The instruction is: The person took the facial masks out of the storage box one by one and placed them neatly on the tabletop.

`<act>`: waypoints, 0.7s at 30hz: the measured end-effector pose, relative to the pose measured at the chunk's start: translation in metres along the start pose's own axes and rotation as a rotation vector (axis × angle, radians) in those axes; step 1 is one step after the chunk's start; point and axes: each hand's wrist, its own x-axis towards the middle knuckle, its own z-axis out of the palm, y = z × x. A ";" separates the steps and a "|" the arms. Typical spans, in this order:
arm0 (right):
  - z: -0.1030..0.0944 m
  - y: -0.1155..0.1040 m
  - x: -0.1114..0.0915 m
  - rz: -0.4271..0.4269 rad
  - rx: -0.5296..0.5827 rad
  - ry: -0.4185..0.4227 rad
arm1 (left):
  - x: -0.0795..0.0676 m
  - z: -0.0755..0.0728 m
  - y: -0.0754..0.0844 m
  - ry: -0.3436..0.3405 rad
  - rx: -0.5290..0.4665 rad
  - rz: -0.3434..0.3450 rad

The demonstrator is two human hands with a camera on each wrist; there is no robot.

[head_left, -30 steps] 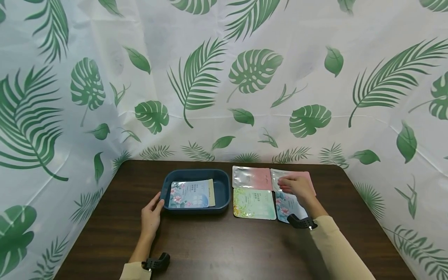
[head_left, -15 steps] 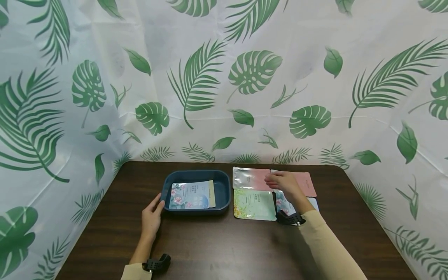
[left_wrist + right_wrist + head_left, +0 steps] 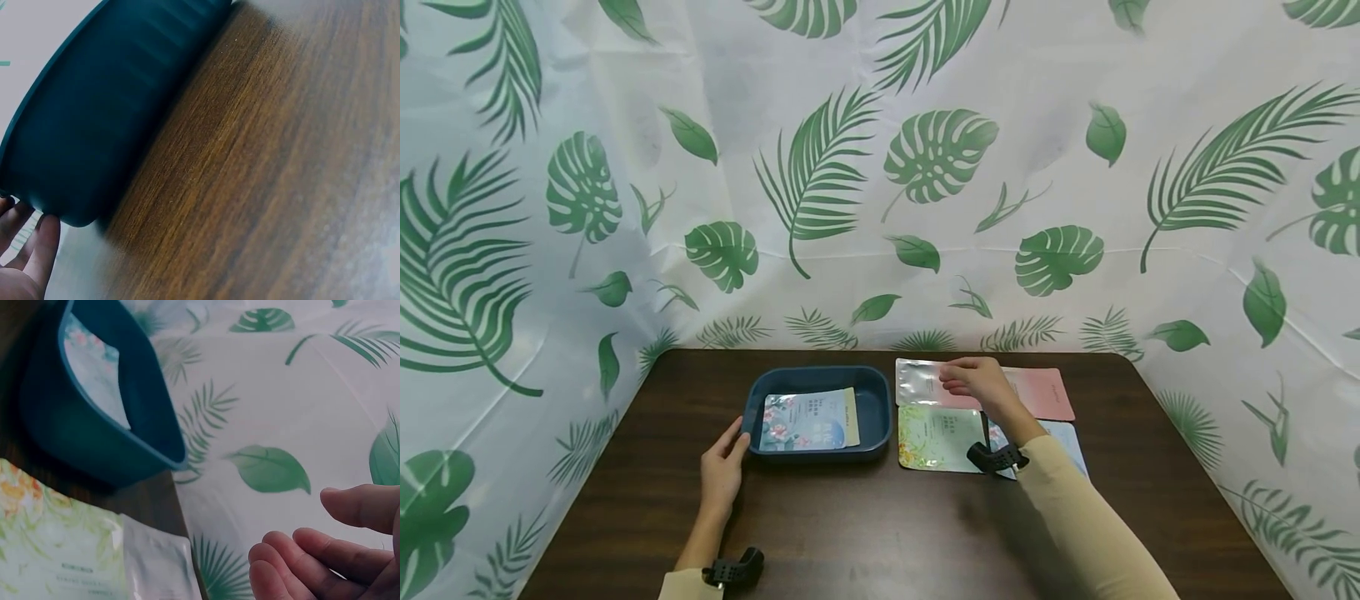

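My left hand (image 3: pixel 722 471) rests against the left end of a dark blue plastic bin (image 3: pixel 880 417), fingers and thumb on its outer wall near the front corner. In the left wrist view its fingertips touch the bin's end (image 3: pixel 81 137). Inside the bin lies a blue floral sheet mask packet (image 3: pixel 801 421), overlapping a pale yellow packet (image 3: pixel 852 417). My right hand (image 3: pixel 985 387) hovers over the pink and silver mask packet (image 3: pixel 917 383), holding nothing, its fingers loosely bent and thumb apart. A second pink packet (image 3: pixel 1041 393) lies to its right.
A green floral packet (image 3: pixel 942 437) lies in front of the pink ones, right of the bin. Beside it a blue packet (image 3: pixel 1067 437) is partly hidden by the right forearm. Behind the dark wooden table (image 3: pixel 850 533) hangs a leaf-print cloth (image 3: pixel 850 167).
My right hand has moved left from over the right-hand pink packet to over the left-hand one. The left hand and bin have stayed in place.
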 end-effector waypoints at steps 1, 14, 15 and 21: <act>0.003 -0.001 0.001 0.003 0.009 -0.003 | 0.000 0.000 0.000 -0.001 0.000 0.000; 0.043 -0.007 0.017 0.011 0.044 -0.049 | -0.002 0.000 -0.001 -0.010 0.001 0.006; 0.046 -0.008 0.018 0.008 0.051 -0.054 | -0.002 0.000 -0.001 -0.011 0.001 0.004; 0.064 -0.009 0.024 0.022 0.089 -0.085 | 0.000 -0.001 -0.001 -0.010 0.003 0.003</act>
